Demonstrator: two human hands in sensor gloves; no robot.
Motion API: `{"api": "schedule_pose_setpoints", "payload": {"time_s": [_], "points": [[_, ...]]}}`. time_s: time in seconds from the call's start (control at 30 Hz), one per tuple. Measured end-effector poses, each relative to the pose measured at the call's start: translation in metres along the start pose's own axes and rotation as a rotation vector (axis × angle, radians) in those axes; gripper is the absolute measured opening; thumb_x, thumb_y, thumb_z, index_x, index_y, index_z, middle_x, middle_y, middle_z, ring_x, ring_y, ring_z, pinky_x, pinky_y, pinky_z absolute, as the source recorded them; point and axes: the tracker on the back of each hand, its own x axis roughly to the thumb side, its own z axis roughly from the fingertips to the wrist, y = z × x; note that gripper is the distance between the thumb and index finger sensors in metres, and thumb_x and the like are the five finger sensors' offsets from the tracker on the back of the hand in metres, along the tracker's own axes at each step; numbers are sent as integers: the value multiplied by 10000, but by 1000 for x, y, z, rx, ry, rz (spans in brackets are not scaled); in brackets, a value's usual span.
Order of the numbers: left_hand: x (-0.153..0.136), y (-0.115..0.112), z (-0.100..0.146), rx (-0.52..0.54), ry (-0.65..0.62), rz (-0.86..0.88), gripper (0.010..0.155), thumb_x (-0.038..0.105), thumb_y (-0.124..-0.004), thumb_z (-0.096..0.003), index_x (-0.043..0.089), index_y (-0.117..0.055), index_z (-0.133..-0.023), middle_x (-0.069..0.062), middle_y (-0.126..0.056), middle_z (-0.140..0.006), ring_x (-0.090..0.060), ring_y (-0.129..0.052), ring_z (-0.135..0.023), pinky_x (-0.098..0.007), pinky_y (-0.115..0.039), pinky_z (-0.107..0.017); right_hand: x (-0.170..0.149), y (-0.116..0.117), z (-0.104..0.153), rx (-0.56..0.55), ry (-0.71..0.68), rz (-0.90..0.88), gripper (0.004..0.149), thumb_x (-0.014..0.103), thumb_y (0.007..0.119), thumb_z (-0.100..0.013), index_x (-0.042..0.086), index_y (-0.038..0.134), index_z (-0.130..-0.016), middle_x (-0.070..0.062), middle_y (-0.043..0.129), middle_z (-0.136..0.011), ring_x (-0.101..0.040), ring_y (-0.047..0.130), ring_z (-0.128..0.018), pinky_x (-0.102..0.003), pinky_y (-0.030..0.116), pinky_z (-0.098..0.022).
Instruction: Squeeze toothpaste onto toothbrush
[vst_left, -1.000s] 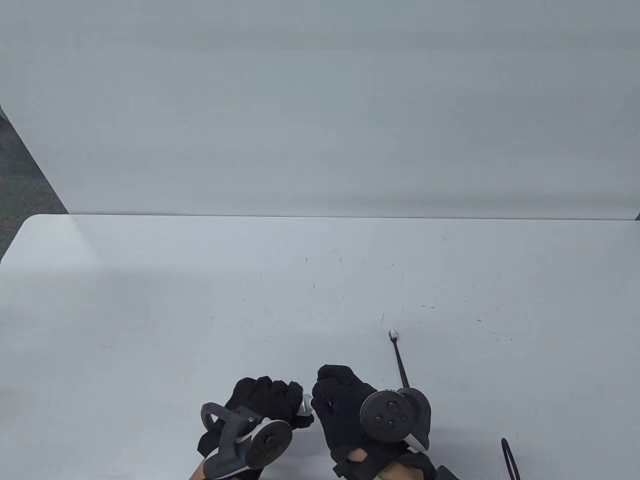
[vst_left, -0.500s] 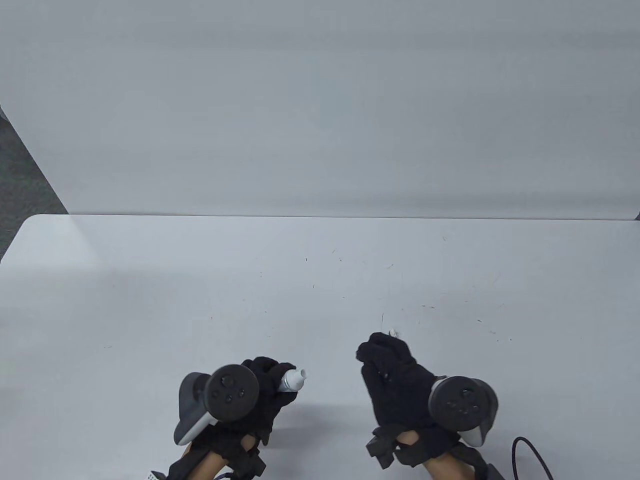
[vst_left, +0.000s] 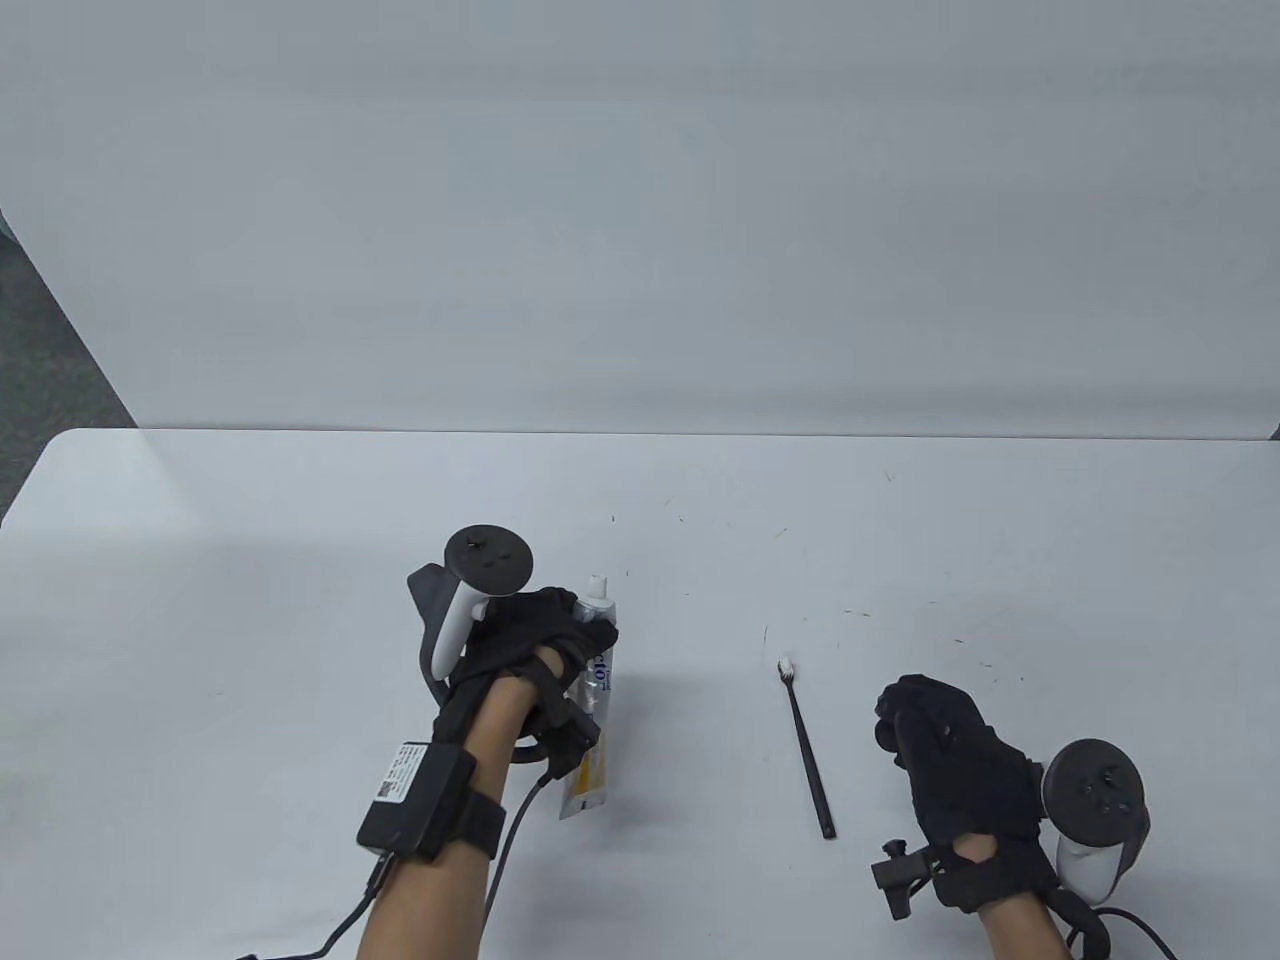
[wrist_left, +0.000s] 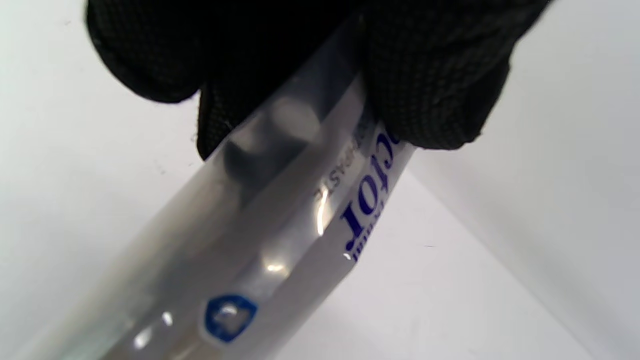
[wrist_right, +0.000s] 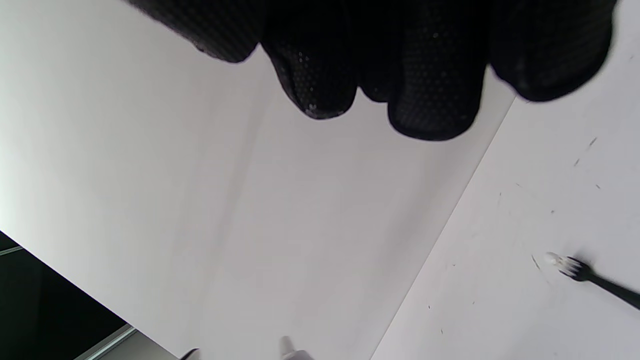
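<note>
Left hand gripping toothpaste tube, toothbrush beside right hand

Overhead on table — wrist views close, tilted.

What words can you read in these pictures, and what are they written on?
"ctor": blue letters on the toothpaste tube, partly hidden by the left hand.
Grey print beside it: too blurred to read.
White label on the left wrist box: too small to read.
</note>
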Motion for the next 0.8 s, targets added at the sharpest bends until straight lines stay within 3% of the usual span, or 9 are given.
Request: {"api": "schedule_pose_setpoints", "payload": {"time_s": [0.03, 0.2, 0.33, 0.57, 0.8], "points": [[-2, -7, -12, -11, 52, -28, 464, 392, -972, -366, 244, -901, -800, -116, -1002, -765, -348, -1057, -609, -538, -854, -453, -1, 2, 1, 14, 7, -6, 448, 327, 694, -436, 40, 847, -745, -221, 775, -858, -415, 934, -572, -621, 794, -384], [-10, -28, -47, -29, 145, -44, 423, 398, -941, -427, 221, -896, -808, -125, -993, -742, -333, -1031, -574, -521, -837, -450, 3, 16, 3, 77, -18, 51, 450, 328, 696, -435, 39, 850, -744, -221, 780, -855, -414, 937, -566, -617, 797, -379], [-12, -33, -58, 33, 188, -193, 394, 468, -921, -423, 267, -945, -761, -85, -997, -716, -310, -1004, -578, -520, -808, -470, 9, 21, 5, 106, -46, 79, 450, 328, 697, -435, 38, 852, -742, -222, 779, -857, -416, 935, -571, -618, 796, -381], [-16, -37, -66, 86, 215, -386, 399, 462, -938, -395, 249, -967, -731, -89, -993, -719, -326, -987, -604, -537, -792, -477, 14, 23, 7, 113, -69, 75, 445, 328, 697, -435, 37, 857, -731, -223, 778, -859, -416, 935, -572, -618, 796, -381], [-14, -38, -55, 108, 187, -392, 474, 507, -918, -387, 244, -933, -782, -101, -976, -760, -345, -980, -631, -544, -787, -483, 9, 20, 6, 96, -42, 86, 445, 329, 696, -435, 39, 857, -732, -223, 779, -857, -416, 935, -571, -616, 798, -379]]}}
